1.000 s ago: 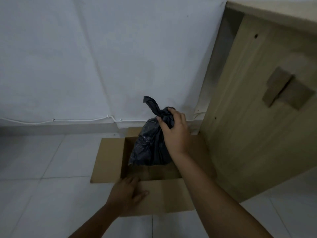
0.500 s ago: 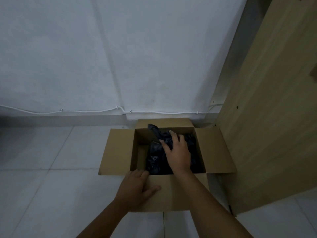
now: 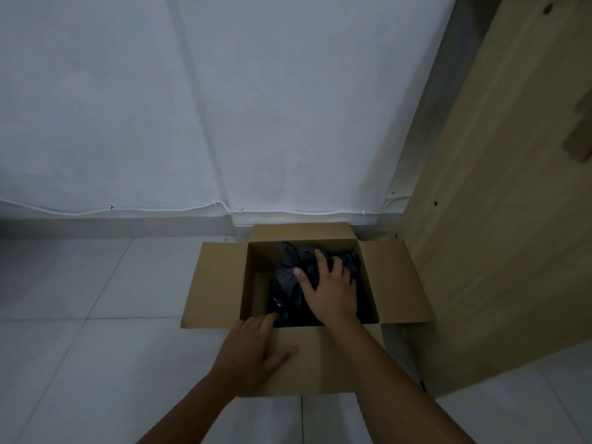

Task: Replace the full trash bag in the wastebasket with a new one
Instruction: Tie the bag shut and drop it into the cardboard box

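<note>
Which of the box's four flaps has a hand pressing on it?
The near flap, the one closest to the person: the left hand lies flat on it. The far, left and right flaps lie bare, and the right hand is inside on the black trash bag.

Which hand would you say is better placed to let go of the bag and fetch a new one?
Right, probably: the right hand only rests on the black bag, while the left hand steadies the cardboard box.

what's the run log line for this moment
right hand on tied black bag inside cardboard box | left hand steadies near flap
</note>
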